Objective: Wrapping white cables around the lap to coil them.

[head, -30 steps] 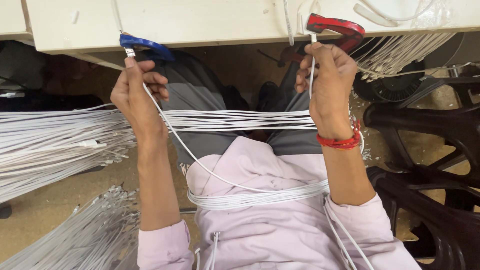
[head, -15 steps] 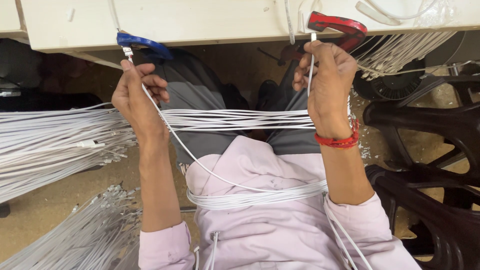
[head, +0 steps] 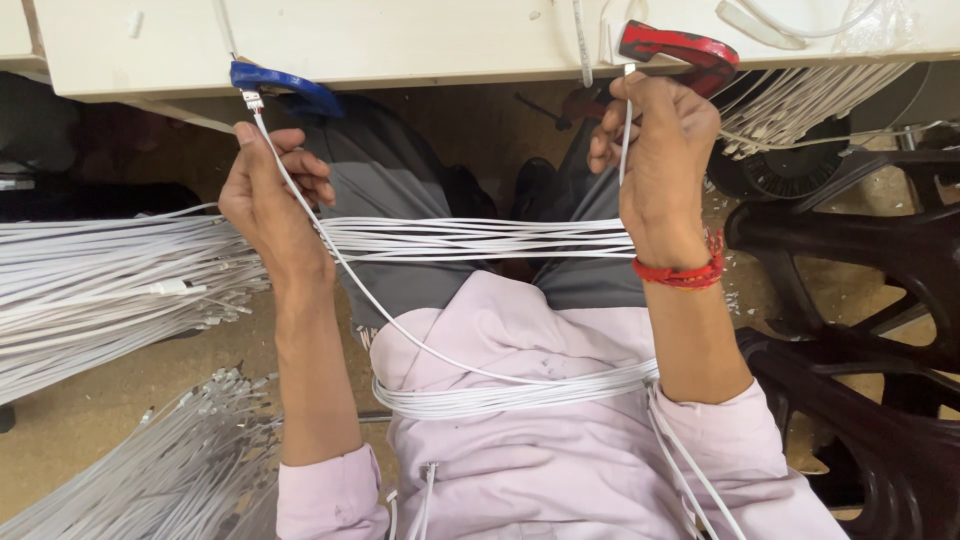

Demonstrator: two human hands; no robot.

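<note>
The person's left hand [head: 272, 200] is gripping a single white cable [head: 400, 330] between thumb and curled fingers, the remaining fingers half folded, and is feeding its small metal connector end [head: 250, 100] up toward the blue clamp [head: 282, 88] fixed under the table edge [head: 420, 45] at about eleven o'clock. Compared with the views from a second and half a second ago, this hand is sitting almost where it was, with the connector tip touching or just beside the clamp mouth; I cannot tell whether it is seated. The right hand [head: 662, 160] is closed in a loose fist around the cable's other run, holding it upright at about one o'clock, its tip just beside the red clamp [head: 682, 50]; it too is showing next to no shift across the three views. From the left hand the cable is sagging down to about six o'clock, across the lilac shirt [head: 540, 440], where it is joining a bundle of white cables [head: 500, 398] lying over the lap. A second band of cables [head: 480, 238] is stretching level between the two wrists. Loose stocks of like cables [head: 100, 290] are lying at nine o'clock, and more [head: 170, 450] at seven. A red wristband [head: 685, 272] is circling the right wrist; dark plastic chairs [head: 850, 330] are standing at three o'clock. My judgement: both ends are being held steady at their clamps, so little is advancing at this instant.
</note>
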